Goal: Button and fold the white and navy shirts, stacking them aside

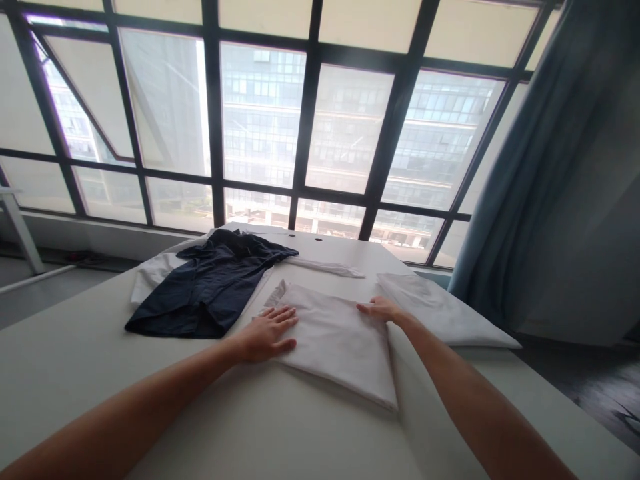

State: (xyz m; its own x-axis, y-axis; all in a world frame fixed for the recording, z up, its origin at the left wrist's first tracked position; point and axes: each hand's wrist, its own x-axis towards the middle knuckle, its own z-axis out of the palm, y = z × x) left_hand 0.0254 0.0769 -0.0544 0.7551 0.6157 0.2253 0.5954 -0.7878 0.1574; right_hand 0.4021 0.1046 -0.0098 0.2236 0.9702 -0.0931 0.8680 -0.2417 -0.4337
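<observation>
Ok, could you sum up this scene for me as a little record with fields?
Left hand: spread flat on the left side of the folded white cloth
Left hand point
Middle: folded white cloth, between the hands
Right hand: at the cloth's right edge; grip unclear
To the left: dark blue garment, partly over white fabric
To the right: another white cloth
Surface: white table
Background: windows, blue curtain

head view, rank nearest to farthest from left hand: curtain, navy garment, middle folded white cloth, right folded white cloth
1. Middle folded white cloth: touching the left hand
2. Navy garment: to its left
3. Right folded white cloth: across, on the right
4. Curtain: far right
</observation>
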